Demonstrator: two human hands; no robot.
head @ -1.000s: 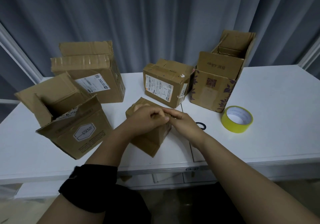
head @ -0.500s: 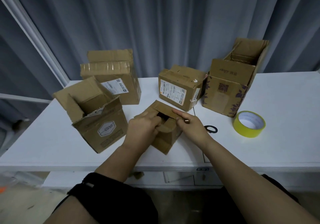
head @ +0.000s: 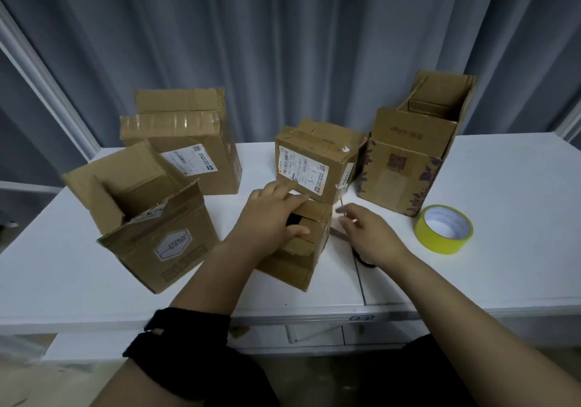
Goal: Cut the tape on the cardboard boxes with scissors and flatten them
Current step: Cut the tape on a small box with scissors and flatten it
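Small box [head: 292, 268], centre: being gripped at its flaps by left hand [head: 270, 218]. Right hand [head: 367, 235], blurred, fingers loosely spread: being held over half-hidden scissors [head: 364, 262]. Labelled box [head: 314, 161] just behind; tape roll [head: 440, 245] at right.

widest open stretch of the table [head: 518, 212] is found r of the yellow tape roll [head: 440, 245]. a bare lane is seen btwn the back-left box [head: 201, 155] and the labelled middle box [head: 317, 158], running back to the curtain [head: 283, 45]. the gap btwn the open front-left box [head: 163, 249] and the small box [head: 292, 270] is taken up by the left hand [head: 270, 218], which grips that box, and its forearm. small box is set just in front of the middle box. middle box and tall printed box [head: 405, 171] are nearly touching. r of the small box, room is filled by the right hand [head: 371, 234], fingers loose, above the scissors [head: 364, 263]. a bare strip is seen along the near edge.
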